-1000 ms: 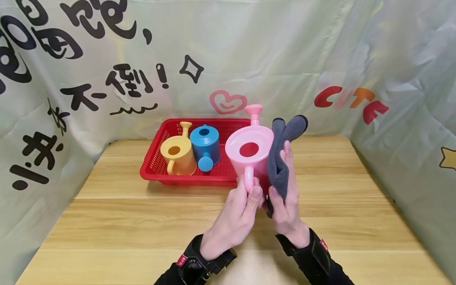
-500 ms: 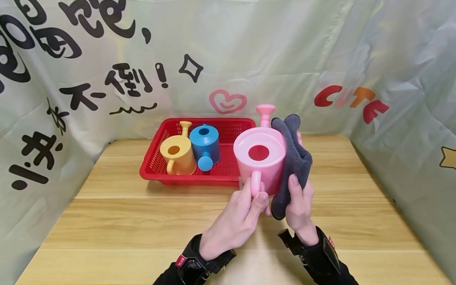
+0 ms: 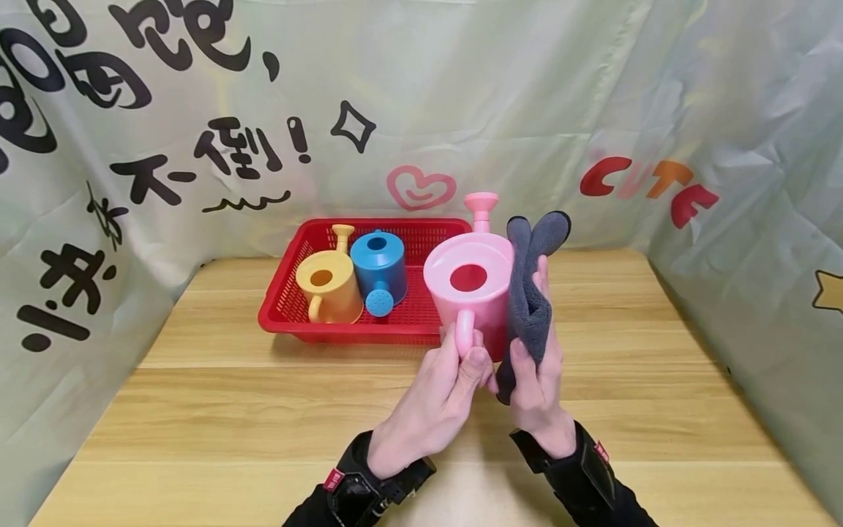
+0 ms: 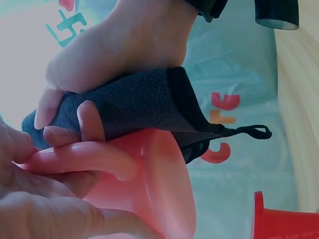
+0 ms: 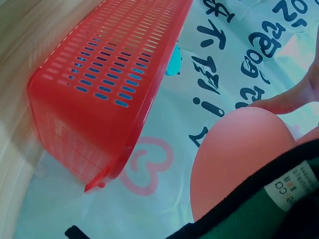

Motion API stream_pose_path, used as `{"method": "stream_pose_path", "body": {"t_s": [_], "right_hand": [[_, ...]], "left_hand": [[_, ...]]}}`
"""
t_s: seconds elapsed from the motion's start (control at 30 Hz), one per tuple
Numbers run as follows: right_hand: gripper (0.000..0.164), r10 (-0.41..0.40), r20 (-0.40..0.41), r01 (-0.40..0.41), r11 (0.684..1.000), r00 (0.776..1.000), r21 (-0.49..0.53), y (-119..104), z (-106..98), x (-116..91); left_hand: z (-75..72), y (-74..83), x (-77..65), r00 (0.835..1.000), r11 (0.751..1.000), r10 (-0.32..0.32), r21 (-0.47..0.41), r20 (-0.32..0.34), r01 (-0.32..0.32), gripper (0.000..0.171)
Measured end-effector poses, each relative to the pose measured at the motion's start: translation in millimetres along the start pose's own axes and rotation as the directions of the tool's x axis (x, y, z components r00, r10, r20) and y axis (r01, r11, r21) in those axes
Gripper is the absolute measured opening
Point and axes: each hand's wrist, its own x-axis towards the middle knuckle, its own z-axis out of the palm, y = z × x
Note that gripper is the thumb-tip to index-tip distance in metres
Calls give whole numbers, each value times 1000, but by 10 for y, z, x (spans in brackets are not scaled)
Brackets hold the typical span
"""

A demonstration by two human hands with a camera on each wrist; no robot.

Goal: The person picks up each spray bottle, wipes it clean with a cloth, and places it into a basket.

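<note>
My left hand grips the handle of a pink watering can, held up over the table in front of the basket. The can's spout points away toward the backdrop. My right hand holds a folded dark grey cloth against the can's right side, thumb in front and fingers behind it. Black edging and a hanging loop show on the cloth in the left wrist view. A white label on it appears in the right wrist view, where the cloth covers part of the can.
A red plastic basket stands behind the hands on the wooden table. Inside it are a yellow watering can and a blue one, side by side at the left. A printed fabric backdrop encloses the back and sides.
The pink can and cloth shifted right, then back slightly left. My right hand slid along the can's side with the cloth, and its fingers now point up behind it. The basket stayed put.
</note>
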Motion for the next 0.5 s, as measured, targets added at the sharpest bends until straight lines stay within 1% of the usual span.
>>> {"method": "stream_pose_path", "body": {"t_s": [0.13, 0.27, 0.37, 0.5], "right_hand": [[62, 50, -4, -49, 996, 999, 75, -31, -21, 33], [57, 137, -40, -131, 983, 990, 129, -66, -50, 71], [54, 187, -73, -176, 975, 980, 135, -83, -72, 90], [52, 190, -96, -178, 976, 977, 128, -85, -74, 98]], "left_hand": [[4, 9, -5, 1000, 999, 14, 43, 1, -14, 9], [4, 10, -8, 999, 995, 37, 95, 16, -38, 10], [4, 8, -16, 999, 991, 40, 123, 34, -44, 11], [6, 10, -23, 999, 989, 37, 138, 40, -42, 14]]}}
